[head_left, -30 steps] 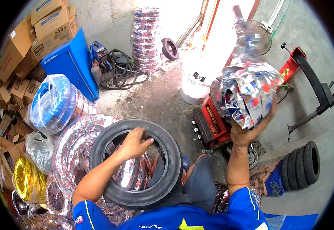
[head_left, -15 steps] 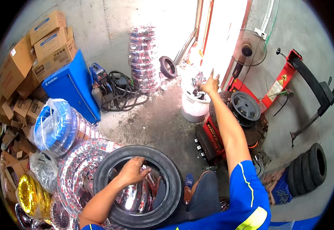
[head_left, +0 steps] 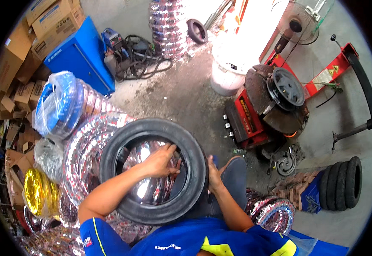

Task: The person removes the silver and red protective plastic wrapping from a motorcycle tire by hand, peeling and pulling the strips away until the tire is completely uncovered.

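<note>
A black tyre (head_left: pixel 196 175) lies tilted across my lap and the wrapped bundles beside it. My left hand (head_left: pixel 161 161) reaches through its central opening, fingers curled against the inner edge on the right side. Against the outer tread, also on the right, my right hand (head_left: pixel 214 174) grips the tyre; part of its fingers is hidden by the rubber. Through the opening show a shiny foil-wrapped tyre bundle (head_left: pixel 145 187) and a bit of my dark trouser leg.
A red tyre-changing machine (head_left: pixel 254 121) stands at right with a dark wheel rim (head_left: pixel 286 87) on its turntable. Behind it are a white bucket (head_left: pixel 225 79) and a fan (head_left: pixel 296 25). Wrapped tyres (head_left: pixel 83 149), a blue cabinet (head_left: pixel 83 55) and cardboard boxes (head_left: pixel 58 32) crowd the left.
My right hand has come back from above the white bucket to the tyre's outer right side. My left hand has shifted to the inner right edge. The view has tilted down.
</note>
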{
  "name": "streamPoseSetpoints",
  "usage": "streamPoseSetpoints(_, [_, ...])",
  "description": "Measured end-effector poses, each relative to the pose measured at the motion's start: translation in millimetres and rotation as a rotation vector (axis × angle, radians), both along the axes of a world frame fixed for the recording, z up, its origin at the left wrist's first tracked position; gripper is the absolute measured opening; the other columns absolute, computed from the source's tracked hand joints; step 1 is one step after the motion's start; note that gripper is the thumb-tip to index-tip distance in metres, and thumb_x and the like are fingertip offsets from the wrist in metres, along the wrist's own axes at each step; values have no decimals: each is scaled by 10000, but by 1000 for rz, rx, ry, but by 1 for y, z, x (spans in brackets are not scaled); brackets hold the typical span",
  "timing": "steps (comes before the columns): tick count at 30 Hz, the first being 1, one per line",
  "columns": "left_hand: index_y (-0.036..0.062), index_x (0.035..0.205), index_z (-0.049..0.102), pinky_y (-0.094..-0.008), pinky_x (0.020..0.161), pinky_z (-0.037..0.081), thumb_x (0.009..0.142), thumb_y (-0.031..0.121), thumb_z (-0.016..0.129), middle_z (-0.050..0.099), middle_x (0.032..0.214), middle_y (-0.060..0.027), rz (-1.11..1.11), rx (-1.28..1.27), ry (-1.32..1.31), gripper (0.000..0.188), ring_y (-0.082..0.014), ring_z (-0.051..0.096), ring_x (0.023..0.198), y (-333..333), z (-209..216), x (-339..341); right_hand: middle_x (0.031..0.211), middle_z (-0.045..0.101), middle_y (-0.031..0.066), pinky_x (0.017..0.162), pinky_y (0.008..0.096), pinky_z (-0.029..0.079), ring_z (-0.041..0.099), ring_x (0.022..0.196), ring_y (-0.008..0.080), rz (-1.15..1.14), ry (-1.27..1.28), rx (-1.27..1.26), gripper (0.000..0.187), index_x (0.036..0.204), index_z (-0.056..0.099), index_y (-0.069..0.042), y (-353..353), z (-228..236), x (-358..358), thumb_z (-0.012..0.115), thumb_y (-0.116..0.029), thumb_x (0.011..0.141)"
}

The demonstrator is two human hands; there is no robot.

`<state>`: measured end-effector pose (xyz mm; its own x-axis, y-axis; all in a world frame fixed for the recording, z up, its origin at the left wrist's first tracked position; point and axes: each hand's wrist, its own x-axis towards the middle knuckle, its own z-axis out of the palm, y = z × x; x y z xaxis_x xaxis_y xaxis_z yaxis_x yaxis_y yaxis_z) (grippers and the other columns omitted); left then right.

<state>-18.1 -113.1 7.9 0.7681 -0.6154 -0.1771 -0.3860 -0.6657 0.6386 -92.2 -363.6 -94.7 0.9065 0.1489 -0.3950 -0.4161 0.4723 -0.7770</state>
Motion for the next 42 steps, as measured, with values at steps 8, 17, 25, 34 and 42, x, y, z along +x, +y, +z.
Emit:
streamPoseSetpoints(8, [-37, 1406, 457, -520, 1034, 497, 699, 347, 948, 526, 1268, -304, 24, -31, 22, 943, -488, 570, 1222, -19, -21, -11, 1029, 699, 122, 752, 301, 553, 683, 899, 183, -198, -74, -396, 617, 1237, 633, 52, -91, -14, -98, 422, -513, 1108])
streamPoseSetpoints(17, [-56, 1432, 500, -473, 1163, 410, 735, 298, 905, 503, 1414, -310, 74, -113, -11, 880, -458, 487, 1365, -23, -21, -12, 1009, 655, 229, 820, 484, 530, 650, 903, 417, -306, -628, -1436, 292, 1058, 662, 32, -108, -59, -148, 555, -237, 1027])
streamPoseSetpoints(25, [-58, 1430, 513, -458, 1178, 399, 748, 283, 882, 498, 1443, -286, 110, -178, -61, 847, -441, 466, 1393, -29, -21, -17, 1149, 647, 181, 879, 428, 531, 662, 992, 312, -264, -475, -1105, 467, 1263, 586, 44, -67, -24, -123, 583, -377, 1062])
streamPoseSetpoints(34, [-21, 1457, 521, -454, 1233, 328, 728, 314, 886, 448, 1527, -269, 176, -296, 7, 882, -421, 390, 1474, -29, -36, -13, 1566, 404, 217, 1192, 418, 359, 444, 1424, 303, -61, -63, -27, 1043, 1633, 92, 29, 22, 72, -62, 804, -271, 933])
streamPoseSetpoints(42, [-33, 1462, 468, -407, 1211, 342, 800, 279, 840, 523, 1476, -242, 252, -339, 68, 820, -363, 462, 1431, -24, -36, -13, 1474, 490, 189, 1162, 419, 404, 508, 1354, 287, -103, -184, -98, 942, 1588, 202, 16, 37, 105, -59, 817, -220, 914])
